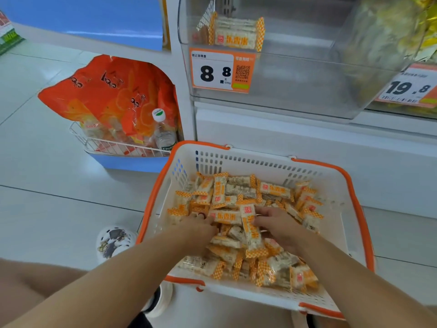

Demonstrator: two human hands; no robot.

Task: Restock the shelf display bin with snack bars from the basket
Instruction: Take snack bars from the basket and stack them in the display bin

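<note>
A white basket with an orange rim (354, 200) sits on the floor below me, filled with several snack bars (274, 190) in clear wrappers with orange checked ends. Both my hands are down in the pile. My left hand (201, 229) lies among the bars with its fingers curled into them. My right hand (277, 224) rests beside an upright bar (251, 229), fingers curled around bars. The clear shelf display bin (295, 86) stands above the basket and holds a small stack of the same bars (236, 34) at its back left.
An orange price tag reading 8.8 (222, 69) hangs on the bin front. To the right a second bin (387, 31) holds yellow snacks. At the left a wire rack (113, 145) carries orange bags and a water bottle (163, 131). Tiled floor lies around.
</note>
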